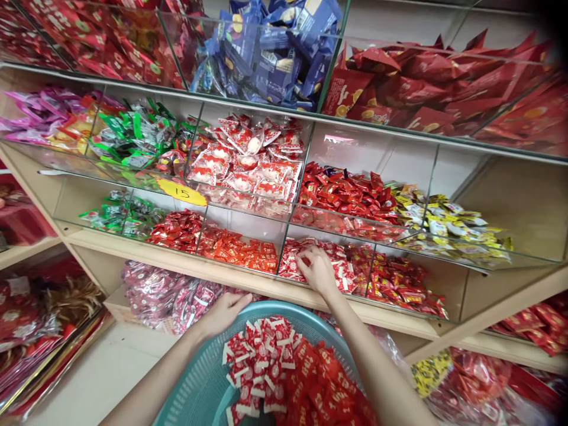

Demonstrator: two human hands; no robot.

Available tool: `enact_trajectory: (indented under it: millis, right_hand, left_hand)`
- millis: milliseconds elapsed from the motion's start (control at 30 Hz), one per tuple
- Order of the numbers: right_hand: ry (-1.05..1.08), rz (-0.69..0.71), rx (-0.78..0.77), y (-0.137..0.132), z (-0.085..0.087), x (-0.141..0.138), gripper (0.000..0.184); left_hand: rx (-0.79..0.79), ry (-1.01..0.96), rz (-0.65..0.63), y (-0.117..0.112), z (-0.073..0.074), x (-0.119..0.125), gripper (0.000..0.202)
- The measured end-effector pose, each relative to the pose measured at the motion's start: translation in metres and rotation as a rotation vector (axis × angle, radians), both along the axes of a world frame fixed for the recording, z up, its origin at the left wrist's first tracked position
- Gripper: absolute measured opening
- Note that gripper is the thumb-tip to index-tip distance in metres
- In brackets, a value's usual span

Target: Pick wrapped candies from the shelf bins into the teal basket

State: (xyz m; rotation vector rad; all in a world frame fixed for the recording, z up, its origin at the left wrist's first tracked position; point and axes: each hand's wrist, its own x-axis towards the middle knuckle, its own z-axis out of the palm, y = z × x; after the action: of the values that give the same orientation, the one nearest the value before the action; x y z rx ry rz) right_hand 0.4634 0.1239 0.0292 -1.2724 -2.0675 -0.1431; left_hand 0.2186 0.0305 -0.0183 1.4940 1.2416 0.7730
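Observation:
A teal plastic basket (197, 370) stands below the shelf. It holds small red-and-white candy packets (261, 361) on its left and bright red packets (322, 378) on its right. My left hand (226, 313) grips the basket's back left rim. On the lowest shelf, my right hand (318, 271) reaches into a clear-walled compartment of red-and-white candies (339, 263). Its bent fingers touch the pile and look somewhat apart; no packet shows between them. The fingertips are partly lost among the candies.
Clear dividers (284, 248) split the shelves into bins of wrapped sweets. Orange-red packets (239, 249) lie left of my right hand, more red ones (399, 278) to its right. A yellow tag (181, 192) reads 15. Bagged sweets (153, 290) sit under the wooden ledge (266, 284).

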Motion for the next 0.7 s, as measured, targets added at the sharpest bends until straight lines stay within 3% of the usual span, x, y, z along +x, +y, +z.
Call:
enact_trajectory:
  millis: [233, 367, 567, 700]
  right_hand:
    - [0.1, 0.11, -0.029, -0.001, 0.004, -0.001, 0.022]
    - [0.201, 0.173, -0.034, -0.011, 0.016, 0.002, 0.022]
    - [0.295, 0.272, -0.031, -0.057, 0.037, -0.008, 0.019]
    - [0.331, 0.321, -0.244, -0.096, 0.02, -0.041, 0.021]
  left_hand:
    - [0.011, 0.028, 0.02, 0.001, -0.002, 0.0, 0.057]
    - [0.047, 0.073, 0.034, 0.003, -0.006, -0.001, 0.059]
    - [0.043, 0.085, 0.074, 0.004, -0.012, -0.002, 0.062]
    - [0.006, 0.028, 0.061, 0.002, -0.008, -0.003, 0.072]
